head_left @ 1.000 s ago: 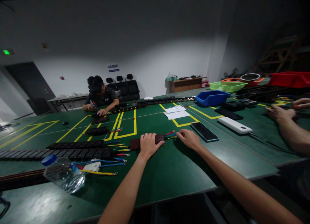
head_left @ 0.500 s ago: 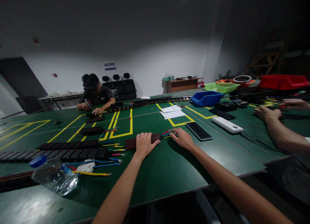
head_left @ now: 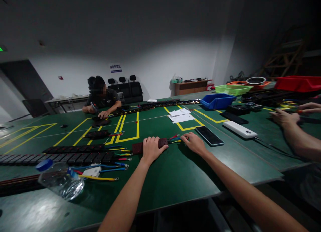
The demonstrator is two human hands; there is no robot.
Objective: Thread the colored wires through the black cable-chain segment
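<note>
My left hand (head_left: 152,148) lies palm down on a dark brown terminal block (head_left: 138,147) on the green table (head_left: 175,175), its fingers curled over the block's middle. My right hand (head_left: 194,142) rests just right of it, fingertips pinched on the coloured wires (head_left: 175,138) that stick out of the block's right end. The wires are red, blue, green and yellow with ring lugs. What lies under my left palm is hidden.
A smartphone (head_left: 209,135) and a white power bank (head_left: 240,129) lie to the right. Rows of black blocks (head_left: 62,157) with loose wires and a lying water bottle (head_left: 60,181) sit at left. Blue bin (head_left: 217,101), papers (head_left: 181,117), a seated person (head_left: 101,97) and another person's hands (head_left: 286,117) are around.
Only the camera view shifted slightly; both hands stay on the block and its wires.
</note>
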